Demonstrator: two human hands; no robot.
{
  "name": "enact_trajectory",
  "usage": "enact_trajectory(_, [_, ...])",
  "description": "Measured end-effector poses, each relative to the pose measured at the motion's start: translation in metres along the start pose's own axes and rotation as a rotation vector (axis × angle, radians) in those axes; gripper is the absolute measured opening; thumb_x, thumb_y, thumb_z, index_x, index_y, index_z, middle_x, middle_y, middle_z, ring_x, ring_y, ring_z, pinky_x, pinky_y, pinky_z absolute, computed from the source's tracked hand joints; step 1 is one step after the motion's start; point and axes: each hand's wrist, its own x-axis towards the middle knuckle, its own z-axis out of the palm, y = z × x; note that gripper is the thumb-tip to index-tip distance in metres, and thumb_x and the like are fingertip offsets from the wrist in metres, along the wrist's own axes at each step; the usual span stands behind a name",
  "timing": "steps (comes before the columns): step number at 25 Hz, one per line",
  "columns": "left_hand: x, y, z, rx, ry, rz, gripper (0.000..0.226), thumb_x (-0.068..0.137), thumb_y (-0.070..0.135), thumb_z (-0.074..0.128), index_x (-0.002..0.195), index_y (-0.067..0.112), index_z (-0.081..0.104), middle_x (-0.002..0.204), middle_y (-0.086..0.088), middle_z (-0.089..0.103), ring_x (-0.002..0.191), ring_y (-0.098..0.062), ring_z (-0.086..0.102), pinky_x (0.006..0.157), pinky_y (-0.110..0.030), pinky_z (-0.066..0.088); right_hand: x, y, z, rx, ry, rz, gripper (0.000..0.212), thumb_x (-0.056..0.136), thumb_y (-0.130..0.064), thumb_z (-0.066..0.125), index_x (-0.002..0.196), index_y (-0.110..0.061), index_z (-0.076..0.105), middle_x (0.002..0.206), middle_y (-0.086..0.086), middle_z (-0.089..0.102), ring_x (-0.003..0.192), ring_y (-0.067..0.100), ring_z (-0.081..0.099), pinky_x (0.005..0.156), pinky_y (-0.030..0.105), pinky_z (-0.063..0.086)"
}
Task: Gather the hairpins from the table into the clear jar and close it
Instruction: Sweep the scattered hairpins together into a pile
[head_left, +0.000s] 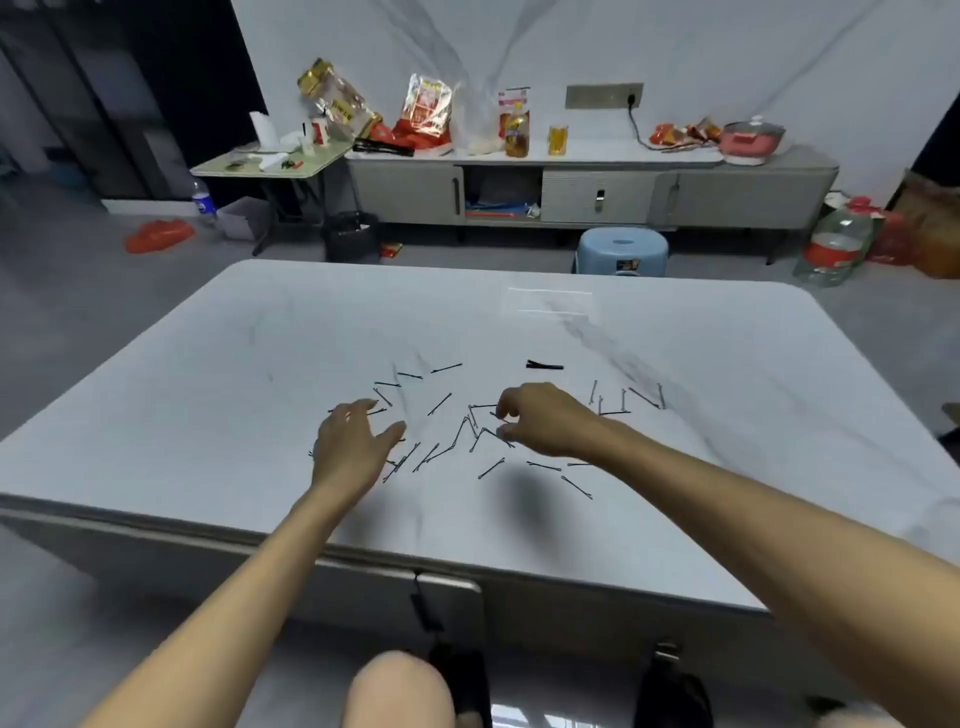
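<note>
Lying beyond scattered hairpins (440, 404): black clip (544, 366)

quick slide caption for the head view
Left hand and right hand reach into thin black metal hairpins scattered on a white marble-patterned table.

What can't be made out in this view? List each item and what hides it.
- Head view: whether the right hand pinches a hairpin; its curled fingers cover the spot.
- Any hairpins under the left hand: hidden by its palm.
- Faint clear outline far across the table: too faint to tell whether it is the jar, or whether it is open.
- Hairpin count: too thin, overlapping, blurred.
</note>
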Motion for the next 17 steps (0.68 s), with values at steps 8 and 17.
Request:
enact_trajectory(8, [0.050, -0.075, 0.048, 0.211, -0.007, -0.209, 0.080, 0.094, 0.064, 0.029, 0.155, 0.013, 0.015, 0.162, -0.018, 0.008, 0.150, -0.032, -0.002, 0.120, -0.046, 0.003, 0.062, 0.032, 0.077, -0.047, 0.005, -0.037, 0.057, 0.095, -0.037, 0.051, 0.144, -0.011, 0.039, 0.150, 0.008, 0.035, 0.140, 0.027, 0.029, 0.114, 0.037, 0.024])
enact_trajectory(17, [0.062, -0.047, 0.083, 0.128, 0.045, 0.226, 0.056, 0.094, 0.053, 0.045, 0.136, 0.017, 0.043, 0.145, -0.003, 0.038, 0.139, -0.028, 0.031, 0.111, -0.037, 0.028, 0.073, 0.081, 0.087, -0.064, 0.266, -0.155, 0.027, 0.092, -0.034, 0.048, 0.103, -0.012, 0.058, 0.113, 0.004, 0.058, 0.108, 0.028, 0.053, 0.095, 0.038, 0.040])
